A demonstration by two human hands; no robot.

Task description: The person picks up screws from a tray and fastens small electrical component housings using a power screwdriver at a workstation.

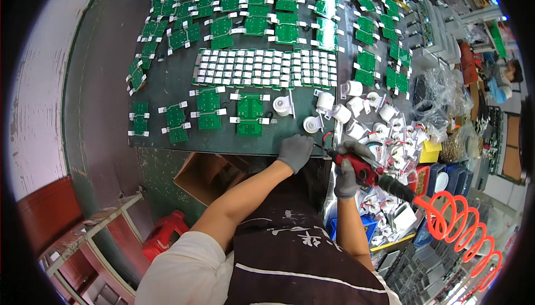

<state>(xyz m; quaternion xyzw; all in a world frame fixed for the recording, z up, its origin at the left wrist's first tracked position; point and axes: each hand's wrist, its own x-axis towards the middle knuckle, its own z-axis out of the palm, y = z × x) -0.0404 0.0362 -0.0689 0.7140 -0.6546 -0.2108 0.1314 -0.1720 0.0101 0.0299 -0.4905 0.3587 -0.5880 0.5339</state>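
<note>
My right hand (346,180), in a grey glove, grips a red hand tool (359,169) with a black tip. A coiled orange hose (451,216) runs from the black rear end of the tool. The tip points left, toward my left hand (296,152), which is also gloved and rests at the table's front edge. Its fingers are curled, and whatever they hold is hidden. Just beyond lie white round parts with brackets (313,124). A green circuit board (249,114) with white connectors lies farther left.
Rows of green circuit boards (258,25) cover the far part of the dark table (223,145). A block of small white-topped pieces (245,69) sits mid-table. White parts with red wires (398,143) are heaped at right. Below the edge stands a cardboard box (195,179). Another person (501,82) is at far right.
</note>
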